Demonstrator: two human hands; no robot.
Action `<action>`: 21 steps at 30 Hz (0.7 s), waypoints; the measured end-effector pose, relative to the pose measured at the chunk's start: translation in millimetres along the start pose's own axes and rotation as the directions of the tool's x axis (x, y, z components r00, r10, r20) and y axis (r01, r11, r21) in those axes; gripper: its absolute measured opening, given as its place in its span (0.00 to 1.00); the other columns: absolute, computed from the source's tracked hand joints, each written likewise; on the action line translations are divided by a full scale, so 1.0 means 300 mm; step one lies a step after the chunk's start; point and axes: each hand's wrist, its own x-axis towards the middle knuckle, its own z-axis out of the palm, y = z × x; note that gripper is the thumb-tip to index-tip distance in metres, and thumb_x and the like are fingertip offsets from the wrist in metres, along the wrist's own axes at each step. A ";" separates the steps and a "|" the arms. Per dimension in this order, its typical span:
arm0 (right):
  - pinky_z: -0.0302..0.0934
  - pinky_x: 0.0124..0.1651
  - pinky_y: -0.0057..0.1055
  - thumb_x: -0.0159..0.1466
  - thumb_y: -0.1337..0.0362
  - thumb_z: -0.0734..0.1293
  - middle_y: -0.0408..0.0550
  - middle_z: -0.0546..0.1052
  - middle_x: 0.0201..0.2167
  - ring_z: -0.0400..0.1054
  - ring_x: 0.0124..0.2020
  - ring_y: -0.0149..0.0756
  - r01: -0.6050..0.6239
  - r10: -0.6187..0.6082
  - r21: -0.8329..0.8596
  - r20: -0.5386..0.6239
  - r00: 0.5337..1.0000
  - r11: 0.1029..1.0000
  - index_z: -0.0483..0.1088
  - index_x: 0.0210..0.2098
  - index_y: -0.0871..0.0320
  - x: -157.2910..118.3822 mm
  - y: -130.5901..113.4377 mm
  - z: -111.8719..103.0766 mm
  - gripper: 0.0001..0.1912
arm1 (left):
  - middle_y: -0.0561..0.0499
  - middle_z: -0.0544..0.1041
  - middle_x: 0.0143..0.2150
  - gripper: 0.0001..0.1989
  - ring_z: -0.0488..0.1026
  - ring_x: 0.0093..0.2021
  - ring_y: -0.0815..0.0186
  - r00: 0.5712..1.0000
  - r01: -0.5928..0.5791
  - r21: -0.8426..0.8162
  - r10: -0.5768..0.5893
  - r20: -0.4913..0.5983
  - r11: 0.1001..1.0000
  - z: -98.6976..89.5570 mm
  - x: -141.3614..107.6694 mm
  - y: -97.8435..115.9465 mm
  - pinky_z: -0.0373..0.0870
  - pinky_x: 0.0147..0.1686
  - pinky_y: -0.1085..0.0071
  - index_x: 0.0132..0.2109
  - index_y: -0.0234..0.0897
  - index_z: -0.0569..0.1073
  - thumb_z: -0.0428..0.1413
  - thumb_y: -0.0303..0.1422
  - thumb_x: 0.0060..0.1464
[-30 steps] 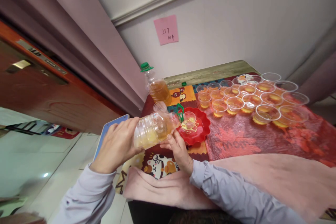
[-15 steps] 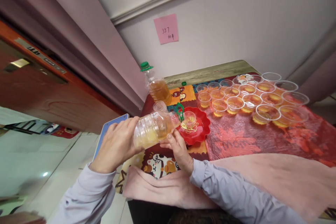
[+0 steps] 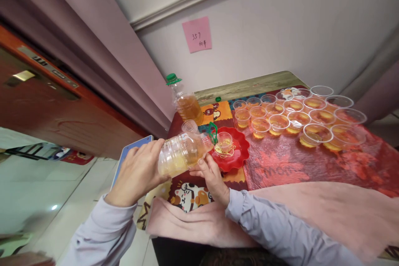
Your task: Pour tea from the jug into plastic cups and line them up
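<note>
My left hand (image 3: 135, 171) is wrapped round the base of a clear plastic bottle (image 3: 182, 153) with yellow liquid in it. The bottle lies nearly level, its neck pointing right. Under its neck, the fingers of my right hand (image 3: 212, 174) support it. The bottle's mouth, with a green ring handle (image 3: 213, 133) around it, is at the rim of a small clear cup (image 3: 224, 142). That cup stands on a red scalloped plate (image 3: 241, 156) and holds some yellowish liquid. Whether liquid is flowing is too small to tell.
A larger bottle with a green cap (image 3: 189, 107) stands behind, near an upright clear cup (image 3: 189, 126). Several filled cups (image 3: 279, 124) stand in rows on the right. A green cap (image 3: 217, 99) lies at the back; pink cloth (image 3: 199, 226) covers the front edge.
The liquid in the held bottle looks slightly lower near its base. Both hands and the bottle have hardly moved.
</note>
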 end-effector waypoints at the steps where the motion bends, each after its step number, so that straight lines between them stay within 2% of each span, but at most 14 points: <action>1: 0.78 0.47 0.44 0.63 0.37 0.73 0.48 0.79 0.39 0.80 0.39 0.42 0.001 -0.001 0.002 -0.002 1.000 1.000 0.69 0.54 0.55 0.000 0.001 0.000 0.33 | 0.38 0.77 0.66 0.42 0.75 0.65 0.42 1.000 0.001 0.000 -0.001 -0.001 1.000 0.000 0.000 0.000 0.72 0.57 0.49 0.67 0.45 0.66 0.71 0.37 0.45; 6: 0.79 0.47 0.44 0.63 0.37 0.73 0.48 0.79 0.40 0.81 0.41 0.44 0.007 -0.007 0.011 -0.014 1.000 1.000 0.69 0.55 0.54 0.003 0.009 0.001 0.33 | 0.39 0.78 0.65 0.43 0.76 0.65 0.41 1.000 -0.001 -0.012 0.001 -0.018 1.000 0.001 0.000 0.001 0.72 0.57 0.49 0.67 0.46 0.67 0.72 0.37 0.44; 15: 0.78 0.47 0.46 0.63 0.36 0.72 0.49 0.79 0.40 0.79 0.39 0.43 0.008 -0.008 -0.019 -0.010 1.000 1.000 0.69 0.53 0.55 0.000 -0.005 0.001 0.33 | 0.37 0.77 0.66 0.42 0.75 0.65 0.41 1.000 0.006 -0.015 -0.007 -0.004 1.000 -0.003 0.004 0.005 0.71 0.58 0.48 0.66 0.43 0.68 0.72 0.37 0.44; 21: 0.77 0.46 0.43 0.64 0.38 0.72 0.53 0.80 0.46 0.80 0.42 0.44 0.028 -0.030 -0.057 -0.029 0.999 0.998 0.68 0.59 0.56 0.007 -0.003 -0.004 0.36 | 0.35 0.75 0.68 0.43 0.74 0.66 0.39 0.999 0.037 -0.083 -0.038 -0.009 0.996 0.032 -0.006 -0.002 0.71 0.59 0.48 0.68 0.41 0.66 0.71 0.41 0.46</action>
